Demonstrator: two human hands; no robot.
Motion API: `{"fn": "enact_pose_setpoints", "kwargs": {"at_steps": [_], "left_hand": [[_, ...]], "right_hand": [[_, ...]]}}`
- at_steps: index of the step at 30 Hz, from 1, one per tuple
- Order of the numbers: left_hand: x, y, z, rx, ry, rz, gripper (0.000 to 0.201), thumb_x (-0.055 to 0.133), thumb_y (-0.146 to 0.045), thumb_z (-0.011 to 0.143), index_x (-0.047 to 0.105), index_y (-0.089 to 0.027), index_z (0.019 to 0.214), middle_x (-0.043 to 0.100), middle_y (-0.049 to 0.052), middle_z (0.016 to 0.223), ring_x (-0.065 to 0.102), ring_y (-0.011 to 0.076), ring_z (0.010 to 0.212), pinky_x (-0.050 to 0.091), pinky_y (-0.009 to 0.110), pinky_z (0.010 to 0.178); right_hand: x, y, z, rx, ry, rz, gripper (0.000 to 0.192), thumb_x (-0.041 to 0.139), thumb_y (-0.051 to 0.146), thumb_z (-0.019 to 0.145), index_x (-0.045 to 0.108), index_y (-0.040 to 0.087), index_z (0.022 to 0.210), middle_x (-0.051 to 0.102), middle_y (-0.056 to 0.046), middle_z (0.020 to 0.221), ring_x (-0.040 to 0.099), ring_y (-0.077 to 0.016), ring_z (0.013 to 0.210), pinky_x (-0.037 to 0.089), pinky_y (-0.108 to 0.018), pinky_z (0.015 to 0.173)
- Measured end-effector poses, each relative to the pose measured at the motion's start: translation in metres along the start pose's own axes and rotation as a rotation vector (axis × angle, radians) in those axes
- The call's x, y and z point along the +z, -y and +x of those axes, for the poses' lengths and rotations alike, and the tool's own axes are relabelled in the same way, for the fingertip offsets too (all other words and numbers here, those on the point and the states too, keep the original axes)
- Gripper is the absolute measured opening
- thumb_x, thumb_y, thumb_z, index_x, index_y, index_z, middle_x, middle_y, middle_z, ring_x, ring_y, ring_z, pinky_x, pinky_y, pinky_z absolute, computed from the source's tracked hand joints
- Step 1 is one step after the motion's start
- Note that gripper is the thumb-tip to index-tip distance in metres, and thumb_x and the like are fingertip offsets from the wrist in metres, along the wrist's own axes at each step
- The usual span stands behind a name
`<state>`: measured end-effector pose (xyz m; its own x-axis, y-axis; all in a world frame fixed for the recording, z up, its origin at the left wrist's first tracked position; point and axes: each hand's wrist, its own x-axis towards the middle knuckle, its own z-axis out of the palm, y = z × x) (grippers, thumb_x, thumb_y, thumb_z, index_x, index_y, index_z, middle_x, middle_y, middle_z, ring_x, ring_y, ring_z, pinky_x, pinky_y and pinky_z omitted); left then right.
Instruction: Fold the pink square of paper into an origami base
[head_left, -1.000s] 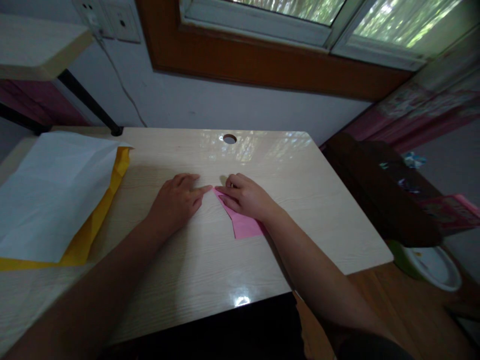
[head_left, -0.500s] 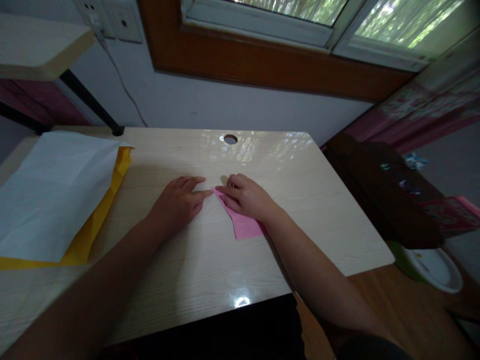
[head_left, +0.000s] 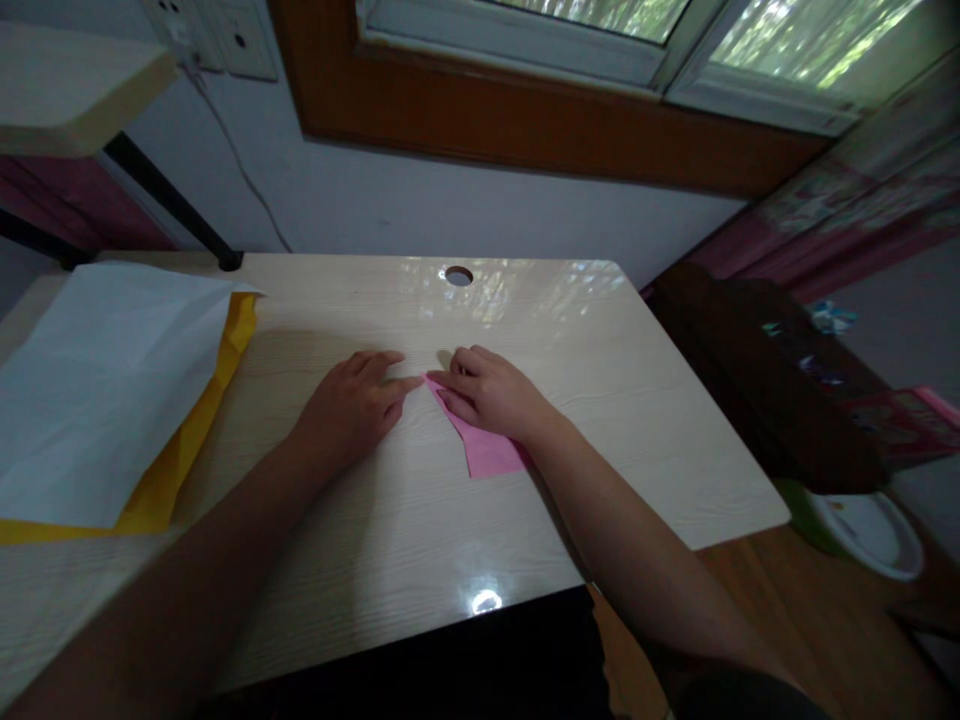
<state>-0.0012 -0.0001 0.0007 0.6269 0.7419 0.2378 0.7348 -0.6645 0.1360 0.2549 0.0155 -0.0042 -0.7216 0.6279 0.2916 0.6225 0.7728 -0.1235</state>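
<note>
1. The pink paper [head_left: 486,450] lies flat near the middle of the pale wooden counter [head_left: 645,420], folded to a narrow shape with its point toward the far edge.
2. The right hand [head_left: 491,392] rests palm down on the paper, fingers loosely spread and pressing its upper part; it grips nothing.
3. The left hand [head_left: 358,400] lies flat on the counter just beside the paper's tip, its fingertips meeting that point, also gripping nothing.
4. A white sheet [head_left: 105,380] covers a yellow sheet [head_left: 187,440] at the counter's left end, well apart from the hands.
</note>
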Motion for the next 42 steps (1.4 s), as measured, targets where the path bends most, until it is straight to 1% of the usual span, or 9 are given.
{"fn": "enact_pose_setpoints", "kwargs": {"at_steps": [8, 12, 16, 21, 25, 29, 34, 39, 42], "left_hand": [[0.001, 0.002, 0.0, -0.013, -0.026, 0.026, 0.035, 0.052, -0.023, 0.098, 0.07, -0.025, 0.129, 0.059, 0.013, 0.137, 0.056, 0.031, 0.122, 0.05, 0.052, 0.106], [0.002, 0.004, 0.0, -0.001, -0.045, 0.017, 0.036, 0.052, -0.022, 0.098, 0.069, -0.025, 0.13, 0.06, 0.013, 0.135, 0.056, 0.0306, 0.121, 0.05, 0.052, 0.107], [0.003, 0.006, -0.001, -0.018, -0.084, -0.021, 0.034, 0.053, -0.021, 0.097, 0.07, -0.025, 0.126, 0.061, 0.012, 0.132, 0.057, 0.03, 0.12, 0.049, 0.052, 0.107], [0.007, 0.01, -0.001, -0.035, -0.087, -0.062, 0.035, 0.053, -0.022, 0.096, 0.068, -0.022, 0.128, 0.061, 0.013, 0.133, 0.056, 0.0296, 0.121, 0.047, 0.051, 0.108], [0.011, 0.012, -0.001, -0.001, -0.053, -0.087, 0.038, 0.055, -0.023, 0.096, 0.067, -0.028, 0.131, 0.059, 0.011, 0.138, 0.054, 0.0302, 0.122, 0.046, 0.053, 0.106], [0.013, 0.013, -0.002, 0.014, -0.041, -0.105, 0.034, 0.055, -0.023, 0.097, 0.071, -0.029, 0.126, 0.059, 0.01, 0.139, 0.053, 0.0298, 0.124, 0.045, 0.053, 0.106], [0.011, 0.014, -0.002, 0.031, -0.051, -0.143, 0.029, 0.058, -0.023, 0.096, 0.072, -0.028, 0.121, 0.061, 0.008, 0.137, 0.054, 0.029, 0.125, 0.044, 0.053, 0.108], [0.006, 0.009, 0.001, 0.086, -0.069, -0.183, 0.018, 0.059, -0.029, 0.098, 0.076, -0.024, 0.104, 0.064, 0.009, 0.131, 0.055, 0.0277, 0.122, 0.047, 0.049, 0.107], [0.003, 0.005, 0.003, 0.103, -0.09, -0.183, 0.016, 0.059, -0.027, 0.098, 0.075, -0.022, 0.095, 0.066, 0.009, 0.126, 0.056, 0.0274, 0.119, 0.049, 0.048, 0.106]], "right_hand": [[-0.001, 0.003, 0.001, 0.032, 0.03, -0.031, 0.035, 0.05, 0.033, 0.104, 0.068, 0.02, 0.131, 0.058, -0.011, 0.101, 0.051, -0.0234, 0.091, 0.045, -0.037, 0.08], [-0.001, 0.004, 0.002, 0.045, 0.023, -0.02, 0.036, 0.051, 0.034, 0.103, 0.067, 0.023, 0.134, 0.058, -0.011, 0.105, 0.05, -0.0233, 0.091, 0.045, -0.038, 0.08], [0.001, 0.003, 0.001, 0.053, 0.011, 0.009, 0.036, 0.052, 0.033, 0.103, 0.066, 0.023, 0.134, 0.058, -0.011, 0.106, 0.051, -0.0237, 0.093, 0.046, -0.038, 0.081], [0.004, 0.001, 0.002, 0.041, -0.021, 0.094, 0.034, 0.054, 0.036, 0.103, 0.064, 0.02, 0.131, 0.061, -0.012, 0.109, 0.053, -0.0247, 0.098, 0.047, -0.04, 0.086], [0.002, 0.001, 0.002, 0.005, -0.025, 0.169, 0.036, 0.057, 0.046, 0.1, 0.067, 0.019, 0.121, 0.062, -0.012, 0.107, 0.054, -0.0255, 0.1, 0.047, -0.041, 0.088], [-0.003, 0.003, 0.002, -0.013, -0.031, 0.218, 0.033, 0.061, 0.045, 0.099, 0.07, 0.019, 0.117, 0.063, -0.012, 0.111, 0.055, -0.0254, 0.103, 0.046, -0.041, 0.09], [-0.012, 0.006, 0.0, -0.001, -0.007, 0.236, 0.03, 0.064, 0.046, 0.096, 0.073, 0.02, 0.108, 0.064, -0.011, 0.106, 0.055, -0.0259, 0.101, 0.046, -0.042, 0.09], [-0.018, 0.013, 0.001, 0.003, 0.06, 0.21, 0.033, 0.072, 0.048, 0.091, 0.072, 0.019, 0.107, 0.064, -0.011, 0.104, 0.055, -0.0266, 0.101, 0.045, -0.041, 0.089], [-0.022, 0.015, 0.001, 0.0, 0.094, 0.204, 0.027, 0.074, 0.04, 0.089, 0.071, 0.019, 0.106, 0.064, -0.01, 0.104, 0.055, -0.0261, 0.1, 0.045, -0.041, 0.09]]}}
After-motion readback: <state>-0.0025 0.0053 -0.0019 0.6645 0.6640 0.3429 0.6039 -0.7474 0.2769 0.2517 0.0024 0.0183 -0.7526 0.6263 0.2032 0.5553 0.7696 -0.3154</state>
